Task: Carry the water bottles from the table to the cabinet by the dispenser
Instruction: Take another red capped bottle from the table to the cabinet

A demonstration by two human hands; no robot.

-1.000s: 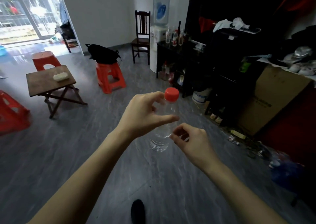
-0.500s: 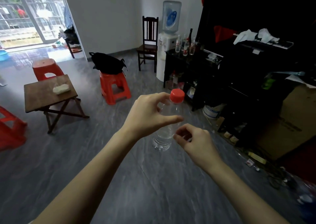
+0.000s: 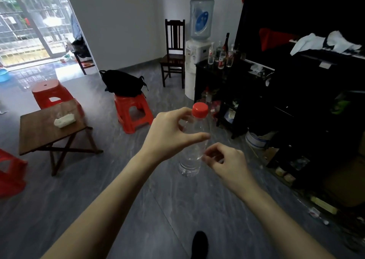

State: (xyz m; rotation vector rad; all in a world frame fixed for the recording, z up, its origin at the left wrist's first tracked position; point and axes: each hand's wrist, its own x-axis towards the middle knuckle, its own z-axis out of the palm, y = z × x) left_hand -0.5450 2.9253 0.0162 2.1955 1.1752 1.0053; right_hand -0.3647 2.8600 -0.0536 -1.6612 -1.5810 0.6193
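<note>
1. Left hand [image 3: 167, 134] curled round upper body of clear water bottle [image 3: 192, 152], thumb across the front, fingers just below the red cap [image 3: 200, 110].
2. Right hand [image 3: 225, 163] loosely curled beside the bottle's lower half, fingertips [image 3: 205, 155] at its side; actual contact unclear.
3. Well beyond the fingers: dark cabinet [image 3: 221, 77] topped with bottles [image 3: 219, 54], water dispenser [image 3: 197, 57] alongside.
4. Far left of the fingers: wooden folding table [image 3: 39, 132].

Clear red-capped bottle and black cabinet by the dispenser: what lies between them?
Head view: only bare grey floor between the bottle and the cabinet.
</note>
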